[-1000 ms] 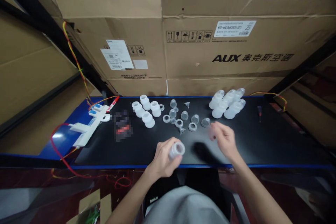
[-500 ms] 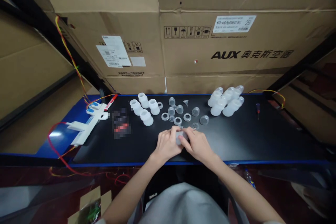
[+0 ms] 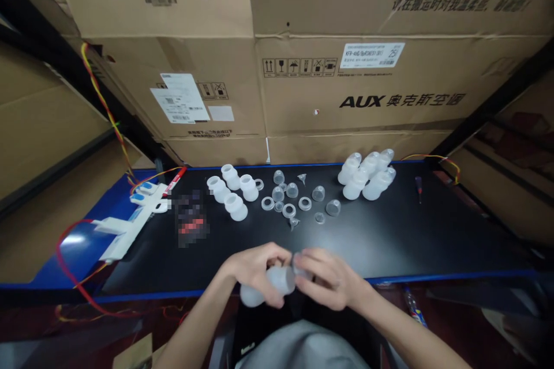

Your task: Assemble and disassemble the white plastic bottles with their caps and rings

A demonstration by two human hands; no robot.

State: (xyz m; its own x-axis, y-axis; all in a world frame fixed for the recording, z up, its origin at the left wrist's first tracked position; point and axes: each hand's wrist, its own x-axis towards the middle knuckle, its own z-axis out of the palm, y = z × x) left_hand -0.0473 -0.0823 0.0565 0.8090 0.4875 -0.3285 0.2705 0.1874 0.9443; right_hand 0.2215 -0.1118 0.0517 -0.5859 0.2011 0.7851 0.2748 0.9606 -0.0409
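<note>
My left hand (image 3: pixel 258 266) is wrapped round a frosted white baby bottle (image 3: pixel 282 280), tilted on its side at the table's front edge with its mouth to the right. My right hand (image 3: pixel 329 278), slightly blurred, closes on a translucent collar-like part (image 3: pixel 298 266) at the bottle's mouth. Whether that part touches the rim I cannot tell. Loose parts lie beyond my hands: clear domed caps (image 3: pixel 333 207), white collar rings (image 3: pixel 288 211) and a clear teat (image 3: pixel 294 223). Several uncapped bottles (image 3: pixel 236 207) stand to their left.
Several capped bottles (image 3: pixel 371 184) stand at the back right, left of a small dark screwdriver-like tool (image 3: pixel 418 189). A white power strip (image 3: pixel 130 225) with cables and a red marker (image 3: pixel 175 181) lie on the left. Large cardboard boxes (image 3: pixel 303 121) wall off the back.
Both hands have come back toward my body and lower in view. The bottle now shows sideways in my left hand, and a teat once behind my hands is uncovered. The view has tilted slightly.
</note>
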